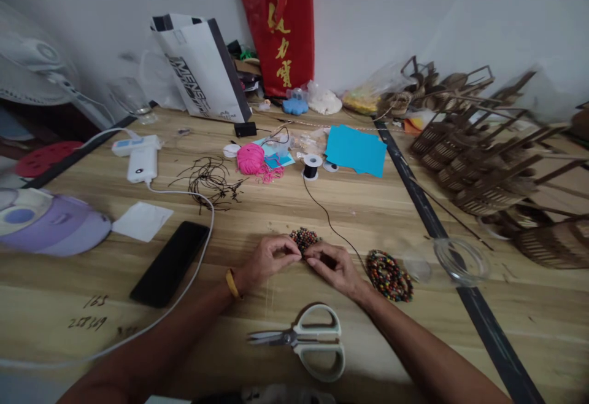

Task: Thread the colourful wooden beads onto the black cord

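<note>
My left hand (271,259) and my right hand (335,267) meet fingertip to fingertip at the near edge of a small heap of multicoloured beads (304,238). Both are closed in a pinch; what sits between the fingers is too small to make out. From a white spool (311,168) a thin black cord (328,212) runs down to my right wrist, where it goes out of sight. Beside that wrist lies a coil of strung beads (389,276). Scissors with pale handles (317,335) rest on the table in front of me, blades to the left.
Left lie a black phone (170,264), a white cable (212,220) and a purple appliance (55,223). Black cord pieces (209,180), pink yarn (251,159) and blue sheets (356,149) lie farther back. Small woven baskets (478,170) and a clear round container (461,263) stand right.
</note>
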`<state>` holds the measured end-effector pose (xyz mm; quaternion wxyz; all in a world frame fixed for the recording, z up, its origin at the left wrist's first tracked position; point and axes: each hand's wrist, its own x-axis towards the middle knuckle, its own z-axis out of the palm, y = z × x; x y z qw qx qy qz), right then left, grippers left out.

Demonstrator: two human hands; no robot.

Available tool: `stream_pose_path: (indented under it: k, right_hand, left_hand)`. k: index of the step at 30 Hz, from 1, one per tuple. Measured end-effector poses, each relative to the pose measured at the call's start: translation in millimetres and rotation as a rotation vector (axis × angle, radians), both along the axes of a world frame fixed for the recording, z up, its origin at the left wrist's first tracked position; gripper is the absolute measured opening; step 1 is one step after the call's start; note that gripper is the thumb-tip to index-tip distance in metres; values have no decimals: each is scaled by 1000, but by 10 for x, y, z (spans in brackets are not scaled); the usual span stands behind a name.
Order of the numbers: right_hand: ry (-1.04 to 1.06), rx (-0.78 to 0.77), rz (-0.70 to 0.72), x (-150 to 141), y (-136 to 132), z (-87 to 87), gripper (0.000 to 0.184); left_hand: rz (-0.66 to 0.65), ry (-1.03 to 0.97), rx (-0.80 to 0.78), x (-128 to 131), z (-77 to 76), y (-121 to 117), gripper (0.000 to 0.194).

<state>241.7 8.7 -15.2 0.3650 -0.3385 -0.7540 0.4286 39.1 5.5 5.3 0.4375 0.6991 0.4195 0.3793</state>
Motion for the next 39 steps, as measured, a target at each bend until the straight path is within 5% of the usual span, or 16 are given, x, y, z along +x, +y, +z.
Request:
stream_pose_path:
  k: [15,24,39]
  right_hand:
    - [-9,115,65,-32,14,-13,15]
    - [-32,192,36,-25,21,-6,15]
    - [-35,178,6,-24,25,-24,13]
  left_hand:
    - [49,-15,55,2,-37,-3,10]
    - [190,17,5,-118,-18,81,11]
    - [-132,552,346,-228,-72,111,12]
